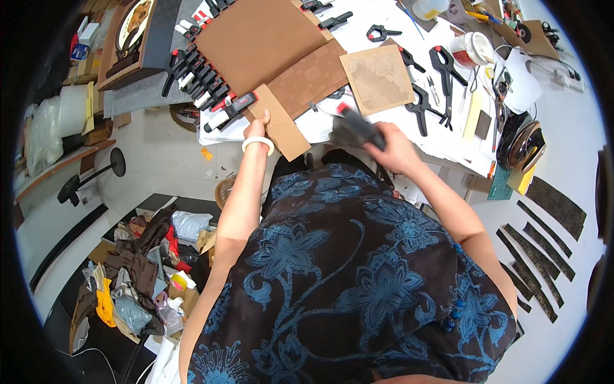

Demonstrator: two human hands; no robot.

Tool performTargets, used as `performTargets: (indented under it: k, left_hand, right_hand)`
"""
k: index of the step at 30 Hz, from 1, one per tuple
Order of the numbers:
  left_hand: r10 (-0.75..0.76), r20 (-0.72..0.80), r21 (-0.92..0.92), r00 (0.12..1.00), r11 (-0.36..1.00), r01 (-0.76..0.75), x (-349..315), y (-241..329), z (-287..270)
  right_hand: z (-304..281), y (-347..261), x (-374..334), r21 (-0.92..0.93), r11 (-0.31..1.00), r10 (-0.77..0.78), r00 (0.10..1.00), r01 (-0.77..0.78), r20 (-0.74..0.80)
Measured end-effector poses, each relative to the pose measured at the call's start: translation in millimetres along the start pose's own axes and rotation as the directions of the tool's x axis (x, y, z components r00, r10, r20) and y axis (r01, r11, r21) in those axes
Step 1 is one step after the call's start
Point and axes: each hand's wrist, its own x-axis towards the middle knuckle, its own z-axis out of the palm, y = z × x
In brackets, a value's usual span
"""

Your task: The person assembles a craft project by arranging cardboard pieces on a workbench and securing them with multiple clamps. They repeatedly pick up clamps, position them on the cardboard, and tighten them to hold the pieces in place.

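Note:
My left hand has its thumb pressed on a narrow tan board, gripping it at the near edge of the worktable. That board lies against a large brown leather-like panel, whose left edge carries a row of black and white spring clamps. Along the panel's near side runs a darker brown strip. Over the table's front edge, my right hand is closed around a black spring clamp with a red tip, blurred by motion. Beyond it lies a stained square tan board.
Loose black clamps lie on the right of the white tabletop, near a white tub. A box with a plate stands at far left. Bags and scraps are heaped at lower left. Dark strips lie at right.

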Motion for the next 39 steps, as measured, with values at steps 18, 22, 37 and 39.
performTargets:
  k: [18,22,37,39]
  left_hand:
    - [-0.21,0.395,0.131,0.894,0.976,0.172,21.8,14.6,-19.1]
    - [-0.189,0.326,0.217,0.926,0.969,0.122,7.3,23.5,-10.2]
    - [-0.238,0.348,0.198,0.907,0.964,0.177,10.7,30.6,-11.1]
    - [-0.259,0.371,0.198,0.892,0.96,0.197,17.2,29.9,-12.7]
  right_hand:
    - [157.5,-107.2,-60.6,0.383,0.9,0.195,0.978,-0.21,0.078]
    - [211.1,-145.7,-40.4,0.387,0.82,0.407,0.905,-0.421,0.123]
    - [285.9,-186.6,47.0,0.522,0.657,0.706,0.687,-0.544,-0.172]
    - [283.6,-187.4,49.5,0.521,0.627,0.715,0.694,-0.579,-0.088]
